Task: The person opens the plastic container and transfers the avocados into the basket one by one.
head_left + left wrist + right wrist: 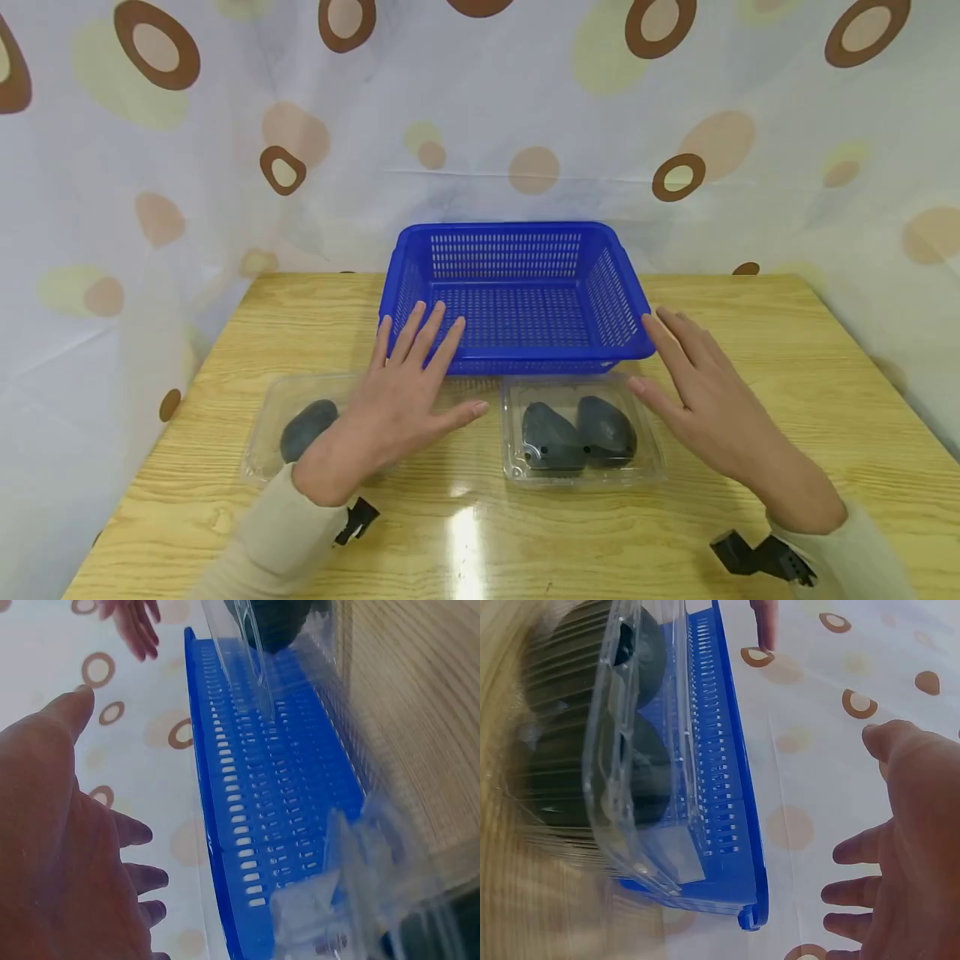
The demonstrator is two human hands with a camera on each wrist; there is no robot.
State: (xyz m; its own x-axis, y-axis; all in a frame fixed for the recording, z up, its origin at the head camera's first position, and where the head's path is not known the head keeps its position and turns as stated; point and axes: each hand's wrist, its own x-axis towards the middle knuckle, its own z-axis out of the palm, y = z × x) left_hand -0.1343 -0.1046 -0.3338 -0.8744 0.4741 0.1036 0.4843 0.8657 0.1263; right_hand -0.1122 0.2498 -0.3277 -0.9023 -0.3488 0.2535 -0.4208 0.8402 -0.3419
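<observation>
A blue plastic basket (517,354) with slotted walls stands at the back of the table, and no contents show in it. In front of it, to the right, a clear plastic box (510,475) holds two dark avocados (606,432). Another clear box (258,450) lies to the left with one dark avocado (307,429) showing; my left hand covers part of it. My left hand (397,400), fingers spread, is above this box and the basket's near left corner. My right hand (712,400) has its fingers extended near the basket's right front corner. Neither hand holds anything.
The wooden table (600,550) reaches back to a white curtain (480,125) with brown and yellow spots. Black camera mounts (757,557) sit at both wrists, by the cream sleeves (277,533).
</observation>
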